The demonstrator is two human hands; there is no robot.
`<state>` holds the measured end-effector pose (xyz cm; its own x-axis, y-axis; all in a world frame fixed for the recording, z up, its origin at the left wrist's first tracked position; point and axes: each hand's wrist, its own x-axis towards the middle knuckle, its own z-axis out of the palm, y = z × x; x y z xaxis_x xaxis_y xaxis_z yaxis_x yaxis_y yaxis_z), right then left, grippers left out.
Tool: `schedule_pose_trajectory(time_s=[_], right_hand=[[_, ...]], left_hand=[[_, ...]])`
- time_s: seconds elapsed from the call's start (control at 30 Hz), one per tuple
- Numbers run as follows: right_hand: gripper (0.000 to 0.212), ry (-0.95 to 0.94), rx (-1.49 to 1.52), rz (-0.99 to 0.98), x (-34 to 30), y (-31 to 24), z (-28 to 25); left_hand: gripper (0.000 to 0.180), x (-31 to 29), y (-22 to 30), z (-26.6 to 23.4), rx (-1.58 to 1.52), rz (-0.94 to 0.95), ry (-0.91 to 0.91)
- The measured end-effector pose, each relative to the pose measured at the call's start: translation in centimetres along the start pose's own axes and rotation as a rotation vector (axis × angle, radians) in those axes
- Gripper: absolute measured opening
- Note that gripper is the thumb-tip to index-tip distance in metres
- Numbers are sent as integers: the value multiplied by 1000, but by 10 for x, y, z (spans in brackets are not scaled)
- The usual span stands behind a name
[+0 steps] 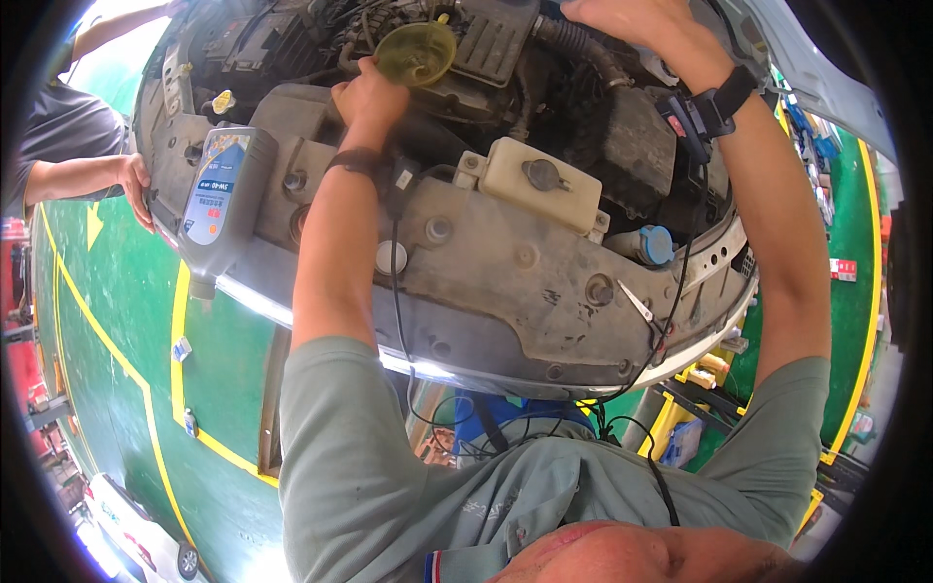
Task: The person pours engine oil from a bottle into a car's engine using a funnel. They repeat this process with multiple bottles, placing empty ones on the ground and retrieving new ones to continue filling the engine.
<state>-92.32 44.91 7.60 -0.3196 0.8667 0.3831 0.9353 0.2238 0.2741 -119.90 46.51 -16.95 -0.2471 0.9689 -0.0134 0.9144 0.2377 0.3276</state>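
My left hand (372, 95) is closed at the near-left edge of a yellowish translucent funnel (418, 55), which sits among the engine parts. My right hand (637, 19) reaches over the far right of the engine bay; the top edge of the picture cuts it off, and I cannot make out what its fingers touch. A grey oil bottle (222, 199) lies on the left of the dark front cover (505, 282), its neck toward the bumper. A round white cap (392, 257) rests on the cover beside my left forearm.
A co-worker's hand (134, 187) rests on the car's left front edge. A cream reservoir (530, 189) and a blue-capped filler (656, 245) stand in the bay. A slim pointed metal tool (637, 301) lies on the cover. Black cables (397, 311) hang from both wrists.
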Motion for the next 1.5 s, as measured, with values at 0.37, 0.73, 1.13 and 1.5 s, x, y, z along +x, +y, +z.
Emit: schedule_pose_trajectory(time_s=[0.37, 0.73, 1.13, 1.5], right_hand=[[114, 42, 38, -40, -6, -3, -14], [114, 9, 4, -23, -4, -4, -18], [114, -26, 17, 22, -6, -8, -30], [115, -16, 4, 18, -5, -3, -28]], left_hand=[[76, 3, -5, 4, 3, 11, 38], [74, 4, -5, 7, -5, 5, 53], [73, 0, -4, 2, 8, 10, 34], [66, -6, 1, -6, 4, 23, 21]])
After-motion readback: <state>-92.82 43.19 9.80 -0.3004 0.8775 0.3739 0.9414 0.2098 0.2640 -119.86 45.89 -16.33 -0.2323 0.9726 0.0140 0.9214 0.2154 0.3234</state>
